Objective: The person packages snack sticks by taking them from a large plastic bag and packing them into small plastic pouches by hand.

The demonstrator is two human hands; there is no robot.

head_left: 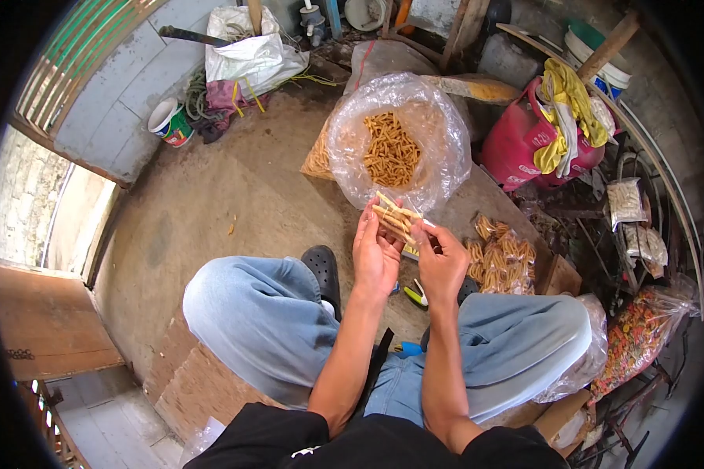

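Observation:
A small clear packet of golden-brown stick snacks (pixel 396 219) is held up between my two hands, in front of the big bag. My left hand (pixel 375 254) cradles the packet from the left, fingers curled up along its side. From the right, my right hand (pixel 443 259) pinches the packet's edge between thumb and fingers. Just beyond stands a large open clear plastic bag (pixel 444 141) with a heap of loose stick snacks (pixel 392 150) inside. Several filled snack packets (pixel 502 258) lie piled on the floor to the right of my right hand.
A green-handled tool (pixel 416 293), probably scissors, lies between my feet. Pink gas cylinders (pixel 524 137) draped with a yellow cloth (pixel 565 102) stand at right. A small paint bucket (pixel 170 123) and a white sack (pixel 254 55) are at far left. A bag of colourful snacks (pixel 641 336) leans at right.

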